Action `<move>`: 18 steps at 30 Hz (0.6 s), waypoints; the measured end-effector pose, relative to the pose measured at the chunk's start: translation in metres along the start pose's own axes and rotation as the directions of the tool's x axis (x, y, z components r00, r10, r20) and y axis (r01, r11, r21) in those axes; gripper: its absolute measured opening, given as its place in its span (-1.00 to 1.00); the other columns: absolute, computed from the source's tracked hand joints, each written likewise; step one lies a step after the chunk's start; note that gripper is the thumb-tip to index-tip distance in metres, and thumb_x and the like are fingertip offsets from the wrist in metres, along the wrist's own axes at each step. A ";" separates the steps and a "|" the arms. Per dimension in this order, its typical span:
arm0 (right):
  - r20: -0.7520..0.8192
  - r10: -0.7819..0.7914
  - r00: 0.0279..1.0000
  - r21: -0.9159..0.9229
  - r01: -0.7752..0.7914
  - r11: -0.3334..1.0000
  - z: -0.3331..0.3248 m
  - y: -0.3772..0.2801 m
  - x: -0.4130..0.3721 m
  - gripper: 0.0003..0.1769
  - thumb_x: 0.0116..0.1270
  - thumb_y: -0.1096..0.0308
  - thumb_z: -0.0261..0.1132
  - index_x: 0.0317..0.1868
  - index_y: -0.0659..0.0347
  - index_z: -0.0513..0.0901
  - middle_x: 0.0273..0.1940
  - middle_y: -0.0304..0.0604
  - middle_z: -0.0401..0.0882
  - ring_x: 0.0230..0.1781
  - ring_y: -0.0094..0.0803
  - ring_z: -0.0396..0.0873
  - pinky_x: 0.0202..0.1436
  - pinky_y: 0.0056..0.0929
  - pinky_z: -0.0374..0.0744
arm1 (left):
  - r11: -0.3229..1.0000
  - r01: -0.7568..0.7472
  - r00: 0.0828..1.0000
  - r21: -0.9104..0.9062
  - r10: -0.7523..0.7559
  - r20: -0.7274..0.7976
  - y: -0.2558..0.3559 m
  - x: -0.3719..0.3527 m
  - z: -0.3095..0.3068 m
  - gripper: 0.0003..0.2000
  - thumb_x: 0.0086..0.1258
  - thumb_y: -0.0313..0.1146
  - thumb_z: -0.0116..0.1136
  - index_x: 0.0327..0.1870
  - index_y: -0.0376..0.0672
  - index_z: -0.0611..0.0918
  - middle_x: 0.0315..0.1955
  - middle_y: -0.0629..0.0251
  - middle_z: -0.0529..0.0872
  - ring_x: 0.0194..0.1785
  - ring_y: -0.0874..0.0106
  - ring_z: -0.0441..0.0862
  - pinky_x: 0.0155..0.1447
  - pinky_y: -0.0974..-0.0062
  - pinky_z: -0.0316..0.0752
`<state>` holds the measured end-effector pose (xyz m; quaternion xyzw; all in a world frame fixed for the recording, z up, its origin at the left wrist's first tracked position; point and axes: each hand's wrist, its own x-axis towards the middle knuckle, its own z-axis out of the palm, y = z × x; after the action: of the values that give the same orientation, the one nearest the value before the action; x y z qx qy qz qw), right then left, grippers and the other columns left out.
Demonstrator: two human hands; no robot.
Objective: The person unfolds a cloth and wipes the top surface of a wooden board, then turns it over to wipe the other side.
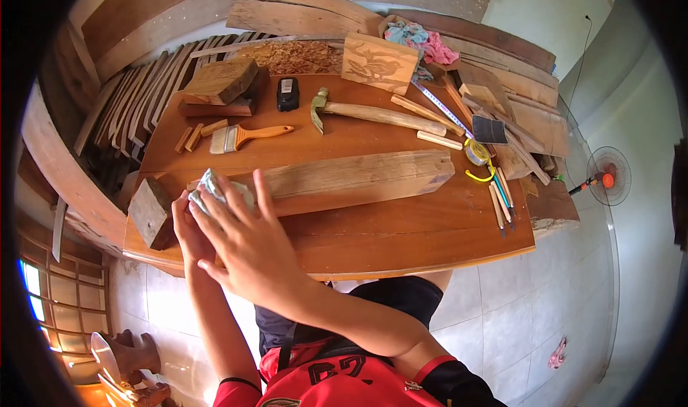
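Note:
A long squared wooden beam lies across the table in front of me. My right hand presses a crumpled pale green-and-white cloth onto the top of its left end, the fingers stretched over the cloth. Beneath and to the left, my left hand is wrapped round that same end of the beam, its fingers partly hidden by the right hand. My right forearm crosses in front of my body. Just left of my hands stands a dark wooden block.
Behind the beam lie a paintbrush, a claw hammer, a black device and stacked wood blocks. A carved bird panel stands at the back. Right: a tape measure, sandpaper and pencils.

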<state>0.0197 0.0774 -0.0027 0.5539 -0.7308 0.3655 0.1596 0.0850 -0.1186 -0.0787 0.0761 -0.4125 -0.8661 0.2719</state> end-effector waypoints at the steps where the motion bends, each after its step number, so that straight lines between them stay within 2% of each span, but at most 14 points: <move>1: -0.007 -0.002 1.000 0.013 0.003 1.000 -0.005 0.008 -0.003 -0.06 0.37 -0.10 0.58 0.62 0.19 0.51 0.58 0.04 0.49 0.65 0.12 0.37 0.75 0.59 0.01 | 0.999 -0.019 0.995 0.046 0.023 -0.093 0.001 0.003 -0.005 -0.50 0.74 0.03 -0.03 0.29 -0.22 0.69 0.21 0.19 0.82 0.34 0.29 0.71 0.54 0.21 0.47; 2: -0.016 0.039 0.999 -0.038 -0.040 0.999 -0.019 0.018 -0.007 -0.08 0.37 -0.09 0.58 0.62 0.16 0.52 0.57 0.02 0.52 0.63 0.12 0.39 0.74 0.59 0.02 | 0.996 -0.030 0.982 0.082 0.045 -0.184 -0.005 0.005 -0.005 -0.50 0.74 0.04 -0.03 0.30 -0.23 0.69 0.22 0.19 0.81 0.36 0.29 0.69 0.55 0.21 0.46; 3: -0.021 0.080 0.997 -0.094 -0.082 0.992 -0.039 0.031 -0.013 -0.10 0.38 -0.08 0.58 0.62 0.13 0.53 0.55 0.01 0.54 0.62 0.12 0.42 0.73 0.58 0.02 | 0.996 -0.056 0.974 0.072 0.071 -0.215 -0.002 0.001 0.009 -0.55 0.69 -0.02 0.14 0.31 -0.22 0.66 0.24 0.21 0.78 0.38 0.29 0.67 0.60 0.23 0.43; 4: -0.027 0.116 0.993 -0.154 -0.119 0.981 -0.060 0.044 -0.020 -0.11 0.38 -0.07 0.58 0.62 0.10 0.54 0.54 -0.01 0.57 0.61 0.12 0.44 0.73 0.58 0.03 | 0.993 -0.045 0.976 0.111 0.068 -0.207 -0.003 0.001 -0.001 -0.52 0.71 0.00 0.10 0.34 -0.22 0.66 0.29 0.23 0.75 0.46 0.33 0.60 0.64 0.25 0.34; 6: -0.126 0.167 0.978 -0.317 -0.199 0.927 -0.094 0.076 -0.040 -0.17 0.39 -0.04 0.58 0.60 0.04 0.59 0.52 -0.07 0.62 0.59 0.11 0.49 0.71 0.57 0.04 | 0.983 -0.103 0.962 0.155 0.138 -0.236 -0.012 0.004 -0.005 -0.50 0.73 0.03 0.03 0.36 -0.22 0.66 0.26 0.26 0.75 0.47 0.34 0.57 0.63 0.28 0.30; 8: -0.140 0.253 0.957 -0.489 -0.289 0.823 -0.124 0.099 -0.064 -0.18 0.44 -0.06 0.53 0.61 0.05 0.56 0.59 -0.06 0.55 0.59 0.11 0.47 0.73 0.58 0.01 | 0.976 -0.094 0.962 0.198 0.140 -0.233 -0.013 0.003 0.000 -0.48 0.72 0.05 -0.01 0.34 -0.22 0.68 0.25 0.24 0.75 0.44 0.36 0.58 0.60 0.27 0.31; 10: -0.181 0.305 0.935 -0.571 -0.353 0.741 -0.148 0.117 -0.083 -0.16 0.44 -0.10 0.54 0.63 0.02 0.56 0.58 -0.06 0.58 0.60 0.07 0.49 0.75 0.53 -0.01 | 0.970 -0.091 0.961 0.227 0.145 -0.235 -0.012 0.002 0.001 -0.47 0.72 0.05 -0.04 0.32 -0.21 0.69 0.24 0.23 0.76 0.42 0.36 0.59 0.59 0.26 0.31; 13: -0.188 0.376 0.907 -0.599 -0.409 0.688 -0.160 0.123 -0.088 -0.12 0.42 -0.17 0.54 0.62 0.07 0.57 0.54 -0.01 0.62 0.63 0.04 0.48 0.76 0.51 -0.01 | 0.967 -0.065 0.969 0.246 0.121 -0.218 -0.012 0.001 -0.001 -0.47 0.71 0.06 -0.04 0.33 -0.20 0.70 0.23 0.24 0.76 0.41 0.37 0.58 0.59 0.26 0.30; 16: -0.189 0.317 0.930 -0.623 -0.362 0.693 -0.138 0.103 -0.066 -0.11 0.41 -0.20 0.54 0.59 0.14 0.58 0.53 0.01 0.63 0.60 0.04 0.50 0.74 0.54 0.01 | 0.965 -0.056 0.957 0.257 0.126 -0.261 -0.011 0.004 0.003 -0.47 0.71 0.06 -0.03 0.33 -0.20 0.70 0.24 0.24 0.76 0.43 0.36 0.58 0.61 0.26 0.29; 18: -0.166 0.218 0.962 -0.494 -0.272 0.826 -0.106 0.081 -0.047 -0.07 0.37 -0.18 0.57 0.55 0.25 0.57 0.50 0.01 0.61 0.59 0.07 0.48 0.71 0.59 0.04 | 0.971 -0.071 0.958 0.228 0.130 -0.256 -0.010 0.006 0.004 -0.47 0.72 0.05 -0.02 0.34 -0.23 0.68 0.26 0.23 0.76 0.45 0.34 0.58 0.64 0.24 0.29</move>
<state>-0.0576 0.1951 0.0103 0.3734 -0.8573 0.2033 0.2902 0.0741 -0.1141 -0.0834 0.2011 -0.4667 -0.7826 0.3595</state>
